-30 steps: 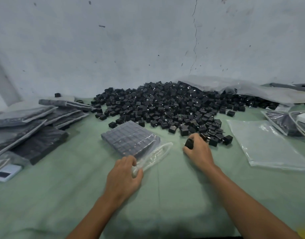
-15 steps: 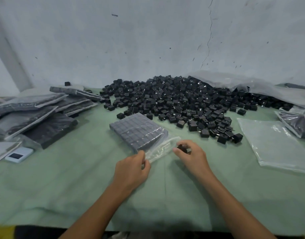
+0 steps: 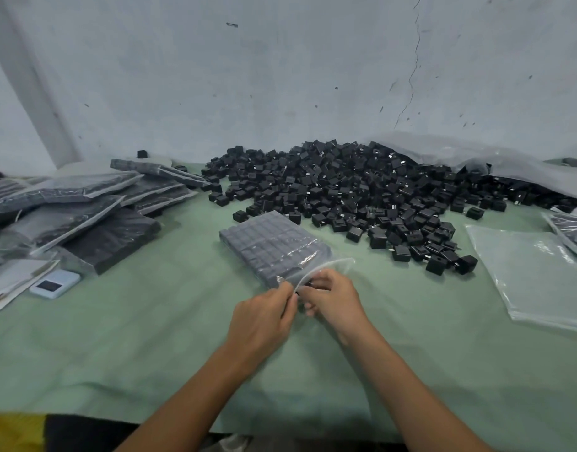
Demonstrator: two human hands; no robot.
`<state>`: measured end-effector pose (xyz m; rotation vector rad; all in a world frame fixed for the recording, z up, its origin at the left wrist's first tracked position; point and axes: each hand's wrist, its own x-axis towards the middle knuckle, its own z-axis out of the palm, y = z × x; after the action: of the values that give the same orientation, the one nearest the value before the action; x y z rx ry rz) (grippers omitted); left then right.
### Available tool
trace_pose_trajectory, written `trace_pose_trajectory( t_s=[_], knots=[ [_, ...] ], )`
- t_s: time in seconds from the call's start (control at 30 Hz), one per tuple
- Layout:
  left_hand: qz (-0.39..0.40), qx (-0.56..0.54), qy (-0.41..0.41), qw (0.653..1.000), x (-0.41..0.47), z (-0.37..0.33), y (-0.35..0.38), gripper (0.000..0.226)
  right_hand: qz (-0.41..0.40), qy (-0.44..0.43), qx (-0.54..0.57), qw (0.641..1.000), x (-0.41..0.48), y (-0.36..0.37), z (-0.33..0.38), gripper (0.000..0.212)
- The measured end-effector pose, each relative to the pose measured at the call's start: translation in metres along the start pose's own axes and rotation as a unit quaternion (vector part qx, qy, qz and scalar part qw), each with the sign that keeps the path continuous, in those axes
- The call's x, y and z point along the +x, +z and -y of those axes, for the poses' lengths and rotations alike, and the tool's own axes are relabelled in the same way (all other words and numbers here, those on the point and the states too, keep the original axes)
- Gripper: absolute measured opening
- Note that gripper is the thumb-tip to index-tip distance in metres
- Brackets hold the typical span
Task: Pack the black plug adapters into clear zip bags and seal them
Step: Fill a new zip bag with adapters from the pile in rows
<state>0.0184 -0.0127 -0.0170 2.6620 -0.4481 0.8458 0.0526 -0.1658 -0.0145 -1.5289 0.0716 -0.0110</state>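
Left hand [image 3: 264,318] pinches zip bag [image 3: 274,246] mouth; right hand [image 3: 333,298] seemingly grips an adapter [image 3: 308,284] (mostly hidden).

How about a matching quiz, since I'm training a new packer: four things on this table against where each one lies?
Things:
1. loose plug adapter pile
2. stack of packed bags
3. empty clear bags
4. open zip bag

Places:
a. lying flat on the right
b. centre front, mouth pinched by the left hand
c. centre back
d. far left

Pairs: 1-c, 2-d, 3-a, 4-b.
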Motion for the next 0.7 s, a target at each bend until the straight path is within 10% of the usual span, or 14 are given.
trace_pose_trajectory(
  t_s=[0.7],
  knots=[
    [0.002,-0.132,-0.096,0.987,-0.013,0.021,-0.004,0.011,0.147,-0.032,-0.058,0.987,0.004,0.000,-0.005,0.037]
  ],
)
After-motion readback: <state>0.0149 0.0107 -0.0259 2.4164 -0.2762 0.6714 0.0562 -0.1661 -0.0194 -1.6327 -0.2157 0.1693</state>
